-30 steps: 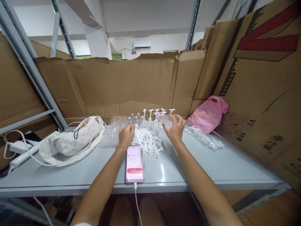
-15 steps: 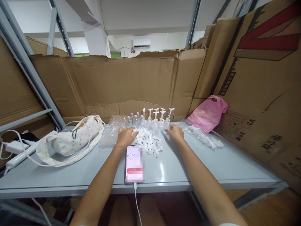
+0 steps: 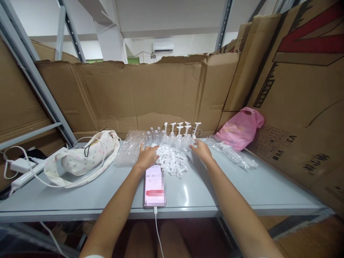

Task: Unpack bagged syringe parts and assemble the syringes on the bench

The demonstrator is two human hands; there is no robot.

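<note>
My left hand (image 3: 147, 157) hovers at the left edge of a heap of small white plastic caps (image 3: 172, 161), its fingers apart. My right hand (image 3: 202, 150) is just right of a clear bottle without a pump (image 3: 187, 144), fingers spread and thumb nearest the bottle. Whether the thumb touches it I cannot tell. Several clear bottles with tall white pump heads (image 3: 179, 133) stand upright behind and beside it. Left of them is a group of clear bottles without pumps (image 3: 156, 137).
A phone (image 3: 155, 186) showing a timer lies before the heap, its cable over the table edge. Clear plastic bags (image 3: 131, 148) lie left; bagged white parts (image 3: 236, 156) and a pink bag (image 3: 241, 129) lie right. A patterned cloth bag (image 3: 92, 157) sits far left. Cardboard (image 3: 134, 93) walls the back.
My left hand has shifted slightly right and its fingers have spread. A clear bottle now stands plainly in the front row beside my right hand, which has barely moved.
</note>
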